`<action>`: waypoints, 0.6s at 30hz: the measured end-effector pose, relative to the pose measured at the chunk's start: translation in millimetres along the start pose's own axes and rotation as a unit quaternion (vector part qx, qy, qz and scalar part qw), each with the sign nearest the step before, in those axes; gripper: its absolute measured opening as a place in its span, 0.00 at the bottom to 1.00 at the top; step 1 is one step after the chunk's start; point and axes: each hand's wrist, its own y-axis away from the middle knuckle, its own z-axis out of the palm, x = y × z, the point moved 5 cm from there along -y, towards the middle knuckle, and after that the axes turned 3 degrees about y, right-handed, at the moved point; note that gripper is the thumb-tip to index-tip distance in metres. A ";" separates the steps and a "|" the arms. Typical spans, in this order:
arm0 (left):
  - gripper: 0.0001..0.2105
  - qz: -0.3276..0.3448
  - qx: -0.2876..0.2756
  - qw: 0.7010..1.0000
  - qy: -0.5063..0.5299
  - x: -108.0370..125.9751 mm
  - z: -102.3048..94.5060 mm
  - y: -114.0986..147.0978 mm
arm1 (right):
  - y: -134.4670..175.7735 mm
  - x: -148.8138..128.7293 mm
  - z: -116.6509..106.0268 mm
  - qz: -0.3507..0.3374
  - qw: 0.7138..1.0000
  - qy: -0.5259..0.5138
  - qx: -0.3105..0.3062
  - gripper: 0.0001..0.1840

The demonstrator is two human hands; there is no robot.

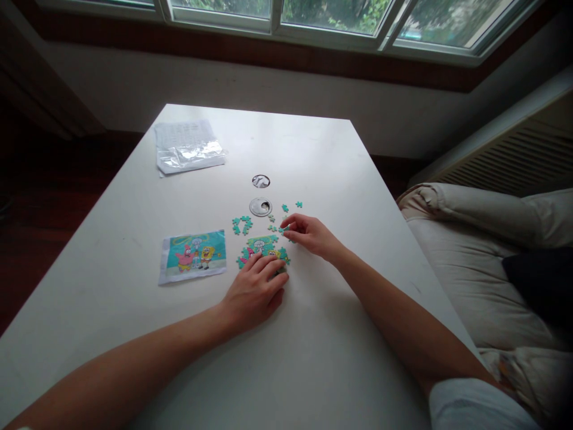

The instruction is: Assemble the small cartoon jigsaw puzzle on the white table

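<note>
A partly assembled jigsaw puzzle [262, 243] with cartoon figures lies on the white table. My left hand [262, 283] rests over its lower part, fingers stretched out, hiding that portion. Just above the puzzle's right side, my right hand [308, 236] has its thumb and forefinger pinched on a small green puzzle piece [285, 229]. Loose pieces [273, 228] lie close by that hand, with two more [299, 205] farther back. Another cluster of green pieces [242, 225] sits to the upper left of the puzzle.
A printed reference picture [196, 257] lies left of the puzzle. Papers in a clear plastic sleeve [190, 148] are at the back left of the table [304, 143]. Two round inserts [261, 206] are set in its top. A beige sofa [465, 263] stands at the right.
</note>
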 end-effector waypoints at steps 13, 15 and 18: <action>0.13 -0.005 -0.004 1.000 -0.008 0.8 -0.6 -0.4 | 0.5 0.5 2.8 0.025 0.999 -0.014 -0.015 0.16; 0.13 -0.007 -0.002 1.000 -0.007 1.1 -1.3 -0.6 | 0.4 0.6 3.3 0.033 0.999 -0.032 -0.016 0.17; 0.13 -0.006 -0.003 1.000 -0.007 1.2 -1.3 -0.5 | 0.1 2.2 2.2 0.044 0.998 -0.037 -0.012 0.17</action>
